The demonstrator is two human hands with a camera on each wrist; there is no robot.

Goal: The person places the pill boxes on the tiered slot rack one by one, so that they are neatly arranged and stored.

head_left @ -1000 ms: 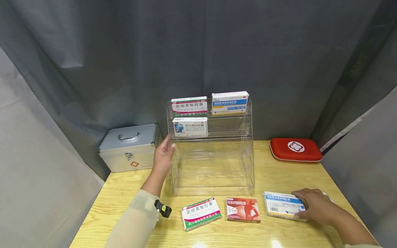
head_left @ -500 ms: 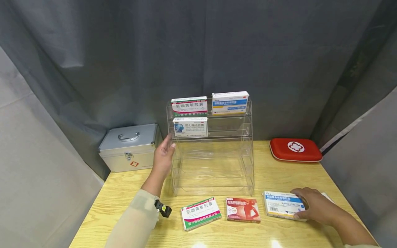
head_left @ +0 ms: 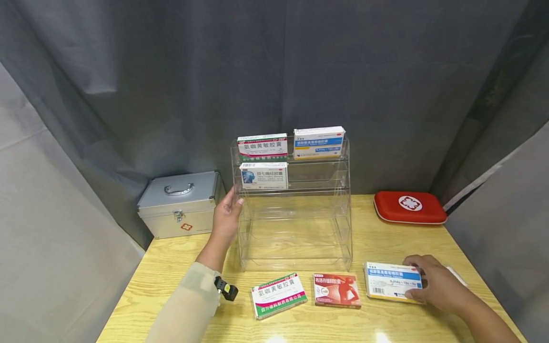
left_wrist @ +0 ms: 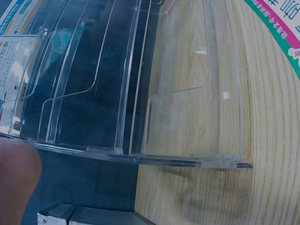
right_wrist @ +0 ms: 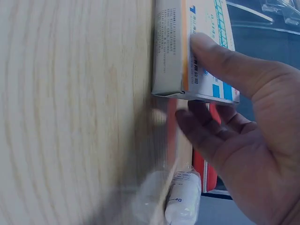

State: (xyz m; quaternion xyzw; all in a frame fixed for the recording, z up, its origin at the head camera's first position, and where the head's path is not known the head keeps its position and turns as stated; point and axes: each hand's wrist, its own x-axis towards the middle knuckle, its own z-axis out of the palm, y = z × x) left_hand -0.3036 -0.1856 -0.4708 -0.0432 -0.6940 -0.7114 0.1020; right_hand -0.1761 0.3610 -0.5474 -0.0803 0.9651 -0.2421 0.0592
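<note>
A clear acrylic display rack (head_left: 296, 228) with stepped tiers stands mid-table. My left hand (head_left: 226, 214) holds its left side panel, thumb towards the front; in the left wrist view one digit (left_wrist: 18, 173) lies at the panel's edge. My right hand (head_left: 435, 283) pinches the right end of a white, blue and yellow medicine box (head_left: 392, 282). In the right wrist view the thumb presses the printed face of this capsule box (right_wrist: 206, 51), the other fingers curling beneath its end. Left of it lie a red medicine box (head_left: 336, 290) and a green, white and magenta one (head_left: 279, 295).
Upper rack tiers carry a green-and-red box (head_left: 262, 147), a blue-and-white box (head_left: 318, 143) and a white box (head_left: 263, 176). A silver first-aid case (head_left: 180, 205) stands left, a red zip case (head_left: 409, 207) back right. A white bottle (right_wrist: 183, 199) lies beyond my right hand.
The far edge of the blue-and-white medicine box has risen slightly as my right hand grips it. My left hand stays at the rack's side.
</note>
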